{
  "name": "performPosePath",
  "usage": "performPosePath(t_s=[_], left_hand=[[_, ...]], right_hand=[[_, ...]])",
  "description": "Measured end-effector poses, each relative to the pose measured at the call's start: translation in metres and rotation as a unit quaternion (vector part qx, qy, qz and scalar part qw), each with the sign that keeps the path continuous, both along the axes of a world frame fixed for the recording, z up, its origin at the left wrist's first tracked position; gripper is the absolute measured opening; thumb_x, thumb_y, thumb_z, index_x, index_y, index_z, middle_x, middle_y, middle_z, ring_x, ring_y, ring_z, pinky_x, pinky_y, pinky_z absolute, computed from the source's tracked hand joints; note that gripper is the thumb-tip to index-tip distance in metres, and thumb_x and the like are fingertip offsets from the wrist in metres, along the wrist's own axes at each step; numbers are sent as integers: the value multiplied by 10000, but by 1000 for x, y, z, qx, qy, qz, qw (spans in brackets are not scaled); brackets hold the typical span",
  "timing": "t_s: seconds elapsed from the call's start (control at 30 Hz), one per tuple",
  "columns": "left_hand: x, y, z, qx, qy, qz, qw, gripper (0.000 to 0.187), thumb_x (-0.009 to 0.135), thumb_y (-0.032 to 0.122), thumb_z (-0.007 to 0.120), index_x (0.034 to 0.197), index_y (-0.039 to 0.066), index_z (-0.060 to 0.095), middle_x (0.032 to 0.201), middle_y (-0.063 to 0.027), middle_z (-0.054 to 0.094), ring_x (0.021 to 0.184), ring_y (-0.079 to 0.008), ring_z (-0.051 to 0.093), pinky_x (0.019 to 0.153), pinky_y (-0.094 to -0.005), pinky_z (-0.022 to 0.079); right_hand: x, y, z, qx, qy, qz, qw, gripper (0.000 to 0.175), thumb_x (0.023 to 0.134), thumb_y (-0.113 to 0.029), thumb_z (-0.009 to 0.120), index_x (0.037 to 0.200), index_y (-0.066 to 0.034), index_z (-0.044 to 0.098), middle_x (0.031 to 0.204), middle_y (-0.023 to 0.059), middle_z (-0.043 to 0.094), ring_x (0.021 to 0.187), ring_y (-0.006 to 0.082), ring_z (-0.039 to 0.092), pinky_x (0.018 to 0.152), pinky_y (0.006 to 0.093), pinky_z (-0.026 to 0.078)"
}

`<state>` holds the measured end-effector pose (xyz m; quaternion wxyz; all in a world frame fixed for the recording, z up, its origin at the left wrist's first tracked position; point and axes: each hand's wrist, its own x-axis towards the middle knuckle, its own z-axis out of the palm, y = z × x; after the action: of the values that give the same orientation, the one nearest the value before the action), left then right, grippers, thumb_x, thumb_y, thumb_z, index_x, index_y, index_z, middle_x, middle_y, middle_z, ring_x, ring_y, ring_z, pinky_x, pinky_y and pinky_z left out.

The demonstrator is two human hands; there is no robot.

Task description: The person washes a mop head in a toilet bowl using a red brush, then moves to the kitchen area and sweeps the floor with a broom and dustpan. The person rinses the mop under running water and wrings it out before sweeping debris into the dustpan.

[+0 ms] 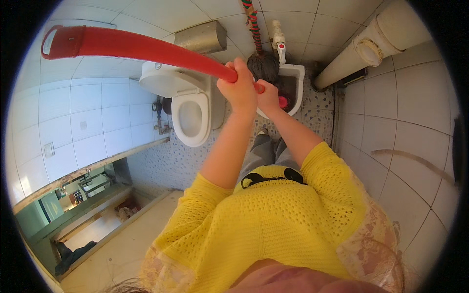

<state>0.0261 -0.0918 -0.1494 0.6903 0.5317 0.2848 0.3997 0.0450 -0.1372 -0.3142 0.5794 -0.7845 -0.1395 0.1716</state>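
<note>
A long red plastic handle (146, 47) with a hanging loop at its end slants across the view, its loop end at the upper left. My left hand (239, 88) is closed around it. Lower down, my right hand (269, 96) grips the same handle. Just beyond my hands is a white mop basin (301, 82) with dark water or a dark bottom. A round pink bristled thing (282, 102) shows inside it, partly behind my right hand; whether it joins the handle cannot be seen. A grey mop head (262, 66) rests at the basin's left rim.
The grey mop's pole (252, 22) is wrapped in red and green. A tap (281, 49) hangs above the basin. On the left stands a toilet (190, 119) with its lid up, below a metal paper box (201, 36). A thick drain pipe (348, 62) runs at the right.
</note>
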Motion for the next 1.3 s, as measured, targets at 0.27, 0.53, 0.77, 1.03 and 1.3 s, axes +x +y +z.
performPosePath(t_s=[0.27,0.53,0.77,1.03,1.3], left_hand=[[16,66,21,-46,-58,-551,831,235,905,78,591,699,55,481,574,9,438,539,-105,427,529,-297,374],[30,-20,-21,58,121,62,989,256,963,186,612,760,62,516,653,2,510,612,-96,507,554,-275,404],[15,22,-37,-46,86,-197,975,340,952,162,611,649,77,483,600,1,480,532,-108,471,491,-294,365],[22,38,-4,-61,158,-364,916,197,951,150,607,803,33,549,669,-45,554,582,-142,522,548,-285,419],[18,1,-32,50,84,-78,992,290,958,166,637,728,38,517,613,0,469,527,-91,439,488,-284,347]], right_hand=[[18,-21,10,64,-32,92,993,209,833,-221,709,837,-23,642,797,212,648,805,439,619,669,441,486],[15,-3,20,66,48,-45,996,249,806,-249,724,855,-19,644,791,204,657,765,385,645,674,410,483],[29,-19,14,58,-9,151,987,276,830,-269,713,934,-16,681,836,201,685,784,352,662,709,384,494],[39,-17,22,2,-9,175,985,305,858,-304,680,886,-1,664,799,199,668,745,333,654,692,401,483],[17,-10,22,33,-19,76,996,310,824,-286,706,868,13,637,793,203,664,744,333,646,684,408,480]])
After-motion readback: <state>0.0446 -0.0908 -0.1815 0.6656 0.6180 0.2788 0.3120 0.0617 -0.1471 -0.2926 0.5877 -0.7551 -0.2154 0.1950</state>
